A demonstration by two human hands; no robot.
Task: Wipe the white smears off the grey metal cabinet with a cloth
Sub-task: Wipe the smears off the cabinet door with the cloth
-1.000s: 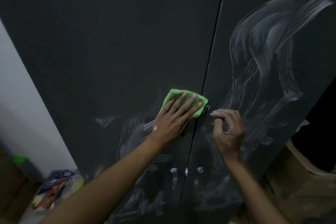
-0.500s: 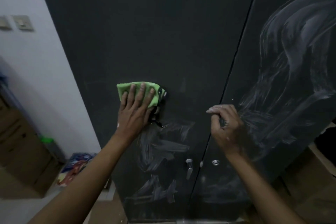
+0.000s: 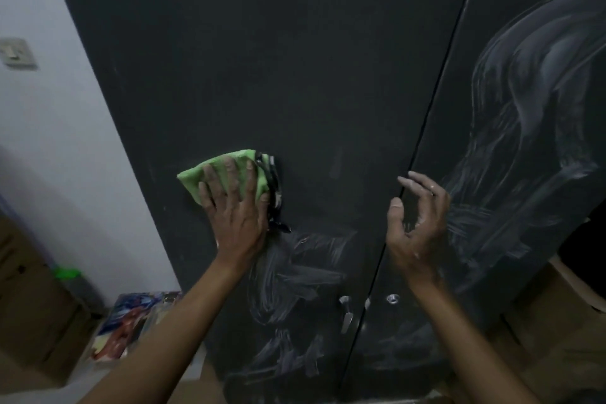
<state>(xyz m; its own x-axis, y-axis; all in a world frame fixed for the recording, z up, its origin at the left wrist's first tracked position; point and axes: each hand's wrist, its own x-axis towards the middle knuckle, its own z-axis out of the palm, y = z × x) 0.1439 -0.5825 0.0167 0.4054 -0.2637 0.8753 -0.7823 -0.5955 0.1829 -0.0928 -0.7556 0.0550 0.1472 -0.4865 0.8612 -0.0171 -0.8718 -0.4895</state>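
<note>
Cabinet: the tall dark grey metal cabinet [image 3: 278, 59] fills most of the view, with two doors meeting at a thin dark seam that runs from upper right down to lower centre.
Cloth: a folded bright green cloth [image 3: 226, 174] with a dark patterned edge lies flat against the left door, well left of the seam.
Left hand: the left hand [image 3: 237, 216] presses the cloth to the door with fingers spread straight over it, palm just below the cloth.
Right hand: the right hand [image 3: 416, 223] hangs just in front of the seam, fingers loosely curled around nothing; white residue marks the fingers.
Smears, left door: thin white smears [image 3: 295, 289] streak the door below and right of the cloth.
Smears, right door: a broad white swirl [image 3: 541, 92] sweeps down the right door, right of the right hand.
Handle: a small silvery metal handle [image 3: 346, 313] and a round keyhole [image 3: 391, 298] sit low, one on each side of the seam.
Surroundings: pale wall with a switch plate [image 3: 16, 54] at left; brown cardboard boxes [image 3: 32, 305] and colourful printed packets [image 3: 131, 321] on the floor near the left door's base.
</note>
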